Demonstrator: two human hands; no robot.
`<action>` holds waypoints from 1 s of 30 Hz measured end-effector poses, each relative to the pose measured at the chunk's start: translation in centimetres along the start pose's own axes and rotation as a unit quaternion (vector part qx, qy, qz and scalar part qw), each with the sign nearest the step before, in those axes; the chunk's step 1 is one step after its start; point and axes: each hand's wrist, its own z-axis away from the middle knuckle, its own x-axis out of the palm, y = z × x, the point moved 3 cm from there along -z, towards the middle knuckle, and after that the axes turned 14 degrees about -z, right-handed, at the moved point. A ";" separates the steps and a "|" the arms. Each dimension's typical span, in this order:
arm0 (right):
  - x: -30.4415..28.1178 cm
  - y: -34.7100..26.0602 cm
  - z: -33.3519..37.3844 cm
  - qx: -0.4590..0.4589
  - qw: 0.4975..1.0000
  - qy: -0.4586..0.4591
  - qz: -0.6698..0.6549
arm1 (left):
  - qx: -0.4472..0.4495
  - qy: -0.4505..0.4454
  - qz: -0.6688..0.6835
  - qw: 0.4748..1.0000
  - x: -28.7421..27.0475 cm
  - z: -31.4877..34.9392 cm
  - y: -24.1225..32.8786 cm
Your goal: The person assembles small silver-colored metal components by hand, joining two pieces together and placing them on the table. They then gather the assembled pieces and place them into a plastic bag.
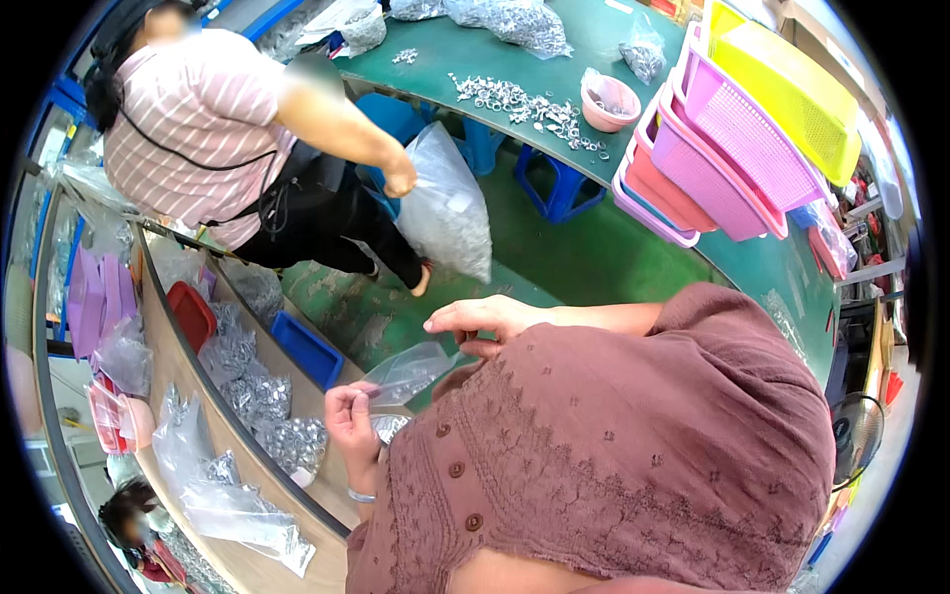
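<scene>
Lower centre of the frame: the left hand (pixel 353 421) pinches the lower edge of a small clear plastic bag (pixel 408 371) between thumb and fingers. The right hand (pixel 482 319), just above, holds the bag's upper end, fingers curled onto it. The bag lies between both hands, just above small metal parts (pixel 388 427). In the upper left, another person's hand (pixel 400 181) grips a large clear bag of parts (pixel 450 208). Stacked plastic baskets (pixel 727 148) sit upper right on a green table (pixel 594 40).

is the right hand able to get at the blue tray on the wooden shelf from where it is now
Probably yes: the right hand is on the clear bag, and the blue tray sits just beyond with nothing between.
</scene>
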 end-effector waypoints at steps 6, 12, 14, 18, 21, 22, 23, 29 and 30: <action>-2.0 4.6 0.7 0.037 0.988 0.128 0.080 | -0.020 0.034 0.040 0.998 -1.1 -0.4 -0.5; -3.2 7.9 1.4 0.161 0.965 0.188 0.083 | -0.004 0.067 0.045 0.997 -3.7 -1.7 -2.5; -3.5 8.7 1.2 0.162 0.962 0.202 0.084 | -0.015 0.068 0.085 0.994 -5.1 -2.6 -5.0; -4.6 10.2 0.9 0.199 0.950 0.224 0.084 | -0.021 0.076 -0.019 0.997 -4.8 -5.2 -4.1; -5.8 11.5 0.3 0.233 0.943 0.223 0.081 | 0.003 0.075 -0.131 0.989 -4.7 -7.6 -3.5; -6.3 12.2 -0.1 0.236 0.944 0.214 0.083 | 0.009 0.069 -0.143 0.987 -4.9 -8.5 -3.8; -6.9 13.0 -0.6 0.239 0.946 0.204 0.085 | -0.002 0.077 -0.143 0.987 -5.1 -9.4 -4.2; -11.5 18.5 -6.9 0.316 0.937 0.115 0.094 | -0.065 0.098 -0.021 0.993 -6.1 -16.6 -6.2; -12.0 19.2 -8.6 0.323 0.937 0.087 0.103 | -0.070 0.104 -0.034 0.992 -6.8 -17.9 -6.3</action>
